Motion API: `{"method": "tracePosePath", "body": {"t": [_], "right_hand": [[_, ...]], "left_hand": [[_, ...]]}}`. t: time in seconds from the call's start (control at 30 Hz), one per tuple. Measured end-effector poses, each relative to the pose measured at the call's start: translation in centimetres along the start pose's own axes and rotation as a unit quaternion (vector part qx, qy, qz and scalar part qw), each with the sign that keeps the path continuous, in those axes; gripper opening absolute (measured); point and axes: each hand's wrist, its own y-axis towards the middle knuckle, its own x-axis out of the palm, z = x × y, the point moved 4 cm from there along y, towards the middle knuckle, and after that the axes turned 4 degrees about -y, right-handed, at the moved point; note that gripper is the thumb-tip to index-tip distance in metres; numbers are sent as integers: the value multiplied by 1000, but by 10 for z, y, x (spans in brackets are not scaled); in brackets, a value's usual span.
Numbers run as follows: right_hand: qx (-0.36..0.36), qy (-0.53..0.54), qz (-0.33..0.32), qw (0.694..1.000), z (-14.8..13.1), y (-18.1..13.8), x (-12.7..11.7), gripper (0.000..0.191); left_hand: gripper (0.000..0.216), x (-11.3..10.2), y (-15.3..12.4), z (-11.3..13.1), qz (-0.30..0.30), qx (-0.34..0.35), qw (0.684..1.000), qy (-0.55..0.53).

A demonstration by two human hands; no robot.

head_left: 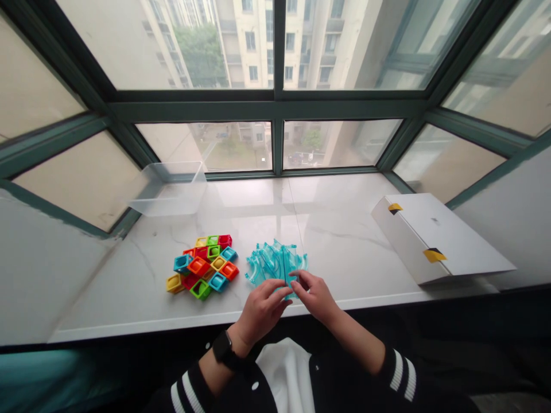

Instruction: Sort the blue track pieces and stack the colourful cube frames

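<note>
My left hand [263, 307], with a dark watch on its wrist, and my right hand [317, 297] meet at the front edge of the sill. Their bent fingers pinch a translucent blue plastic track piece [290, 279] from both sides. Fingers hide much of that piece, so its full shape does not show. Just behind the hands lies a heap of similar curved, translucent blue track pieces [269, 259]. Left of it sit several bright square plastic blocks [198, 266] in red, orange, yellow, green and blue, with hollow openings, packed close together.
A clear plastic bin [170, 198] stands at the back left against the window. On the right is a white box [443, 235] with yellow-and-black tabs. The marble sill [344, 229] ends at a front edge near my body, with window frames behind.
</note>
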Motion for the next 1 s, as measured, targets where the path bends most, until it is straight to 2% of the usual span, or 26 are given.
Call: {"method": "tracePosePath", "body": {"t": [0.1,0.2,0.33,0.4,0.6,0.77,0.9,1.0], "right_hand": [[32,-1,-21,999,3,-3,5,26],[17,-21,-21,999,3,-2,5,24],[-39,-81,-9,996,-2,-2,3,21],[-50,-94,-11,994,-3,-2,4,21],[-75,-94,-13,993,2,-4,8,23],[-113,-106,-1,988,7,-5,9,29],[-134,-122,40,983,7,-3,1,40],[-158,-135,68,976,7,-3,-6,40]], "left_hand": [[40,5,-3,-6,6,-55,997,-60],[53,7,1,-14,31,-142,979,-144],[35,3,16,-24,56,-267,939,-210],[33,2,22,-27,55,-304,922,-233],[33,-1,28,-29,73,-326,901,-277],[39,-4,27,-32,106,-348,867,-340],[47,3,27,-41,127,-398,810,-411],[47,9,30,-47,145,-434,761,-460]]}}
